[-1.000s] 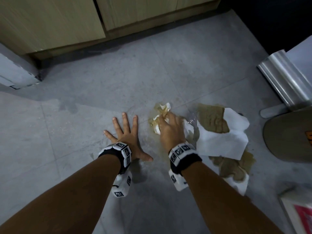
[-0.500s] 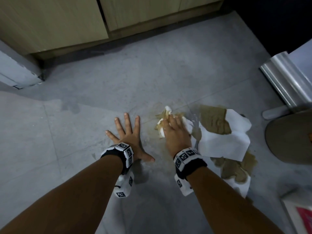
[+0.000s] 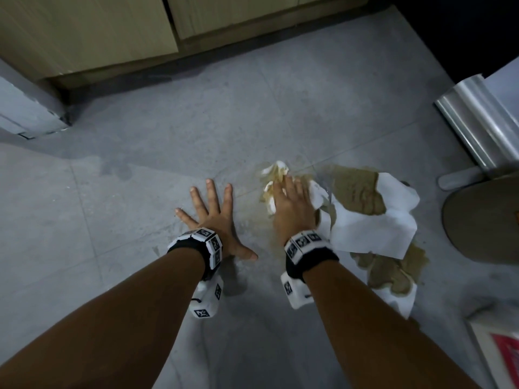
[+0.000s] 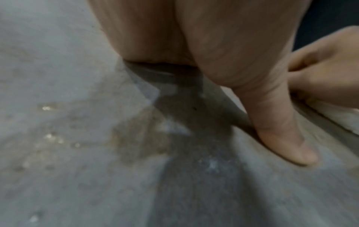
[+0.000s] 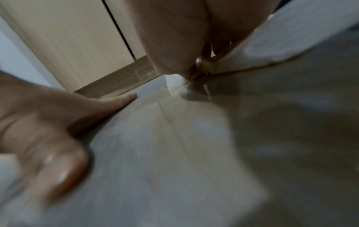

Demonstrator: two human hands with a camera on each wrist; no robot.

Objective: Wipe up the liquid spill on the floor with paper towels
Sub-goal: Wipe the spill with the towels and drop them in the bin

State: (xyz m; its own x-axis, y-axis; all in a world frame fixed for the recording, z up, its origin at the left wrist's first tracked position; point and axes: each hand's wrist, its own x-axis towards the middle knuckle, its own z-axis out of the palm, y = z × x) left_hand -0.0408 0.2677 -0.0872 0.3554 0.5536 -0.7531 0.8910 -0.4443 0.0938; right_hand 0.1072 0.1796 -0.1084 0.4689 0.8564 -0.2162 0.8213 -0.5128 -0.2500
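Left hand (image 3: pixel 216 223) flat on the grey floor (image 3: pixel 168 153) at frame centre, grip wide, fingers spread, holding nothing. Right hand (image 3: pixel 292 209) just right of it, pressing a wadded paper towel (image 3: pixel 273 175) onto the brownish spill (image 3: pixel 252 217); fingers fairly straight. More soaked towels (image 3: pixel 370 220) at right.

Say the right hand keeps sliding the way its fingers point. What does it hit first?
Probably only bare floor. The right hand, pressing the wadded paper towel, points toward the wooden cabinet base, the first obstacle; distance is unclear.
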